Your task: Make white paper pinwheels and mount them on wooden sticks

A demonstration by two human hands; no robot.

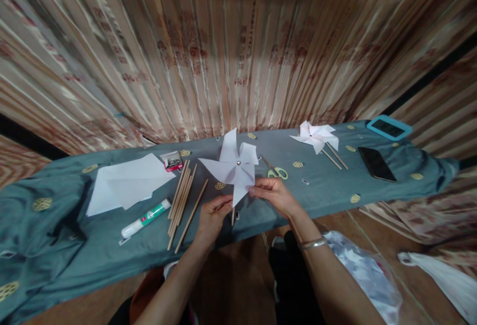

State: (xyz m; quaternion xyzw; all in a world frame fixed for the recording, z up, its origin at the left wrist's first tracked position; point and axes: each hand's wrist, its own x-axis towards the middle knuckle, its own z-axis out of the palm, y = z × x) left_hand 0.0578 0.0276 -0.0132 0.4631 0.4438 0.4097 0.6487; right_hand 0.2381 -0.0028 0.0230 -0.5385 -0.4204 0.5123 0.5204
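Between my hands is a white paper pinwheel (pixel 227 170) with a shiny pin head at its centre. Its wooden stick (pixel 233 216) shows below the lowest blade. My left hand (pixel 214 218) is closed, its fingertips at the edge of that blade. On the other side my right hand (pixel 275 195) pinches the pinwheel's lower right edge. Just left of my left hand lie several wooden sticks (pixel 182 196), one apart from the bundle. Scissors with pale green handles (pixel 278 173) rest behind my right hand.
White paper sheets (pixel 130 181), a small red box of pins (pixel 173 161) and a glue tube (pixel 146 218) lie to the left. Rightward are finished-looking pinwheels (pixel 315 135), a black phone (pixel 376 163) and a blue-framed device (pixel 389 127). A curtain (pixel 223 56) hangs behind the cloth-covered table (pixel 328 193).
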